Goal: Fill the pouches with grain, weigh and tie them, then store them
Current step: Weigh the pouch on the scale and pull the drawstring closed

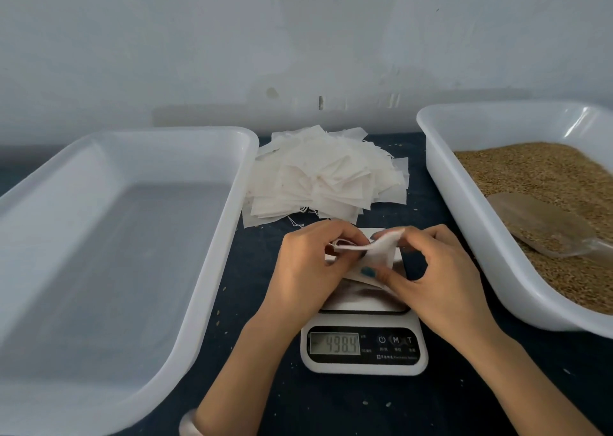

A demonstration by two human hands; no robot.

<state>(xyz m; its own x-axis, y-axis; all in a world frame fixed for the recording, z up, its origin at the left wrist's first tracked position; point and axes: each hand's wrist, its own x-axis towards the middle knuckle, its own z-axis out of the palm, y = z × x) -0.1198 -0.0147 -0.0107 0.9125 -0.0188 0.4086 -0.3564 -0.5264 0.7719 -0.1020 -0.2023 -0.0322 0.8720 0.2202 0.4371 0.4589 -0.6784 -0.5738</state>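
A dark surface (331, 409) carries everything. The biggest item, a white plastic tub (232, 223), fills the 9 o'clock side of the view. A second white tub (464, 223) lies at 3 o'clock, holding brown grain (544, 170). A loose pile of flat white pouches (325, 176) lies between the two tubs, at 12 o'clock from the scale (365, 349), which stands near the middle; its display shows the digits 4984. A clear scoop (537, 226) lies in the grain with its handle pointing to 4 o'clock.

Over the scale's platform, the left hand (305, 269) and right hand (441, 279) meet. Between them is one white pouch (378, 256): the left fingers curl round its 9 o'clock edge, and the right thumb and fingers pinch its 3 o'clock side. Whether the pouch touches the platform cannot be told.
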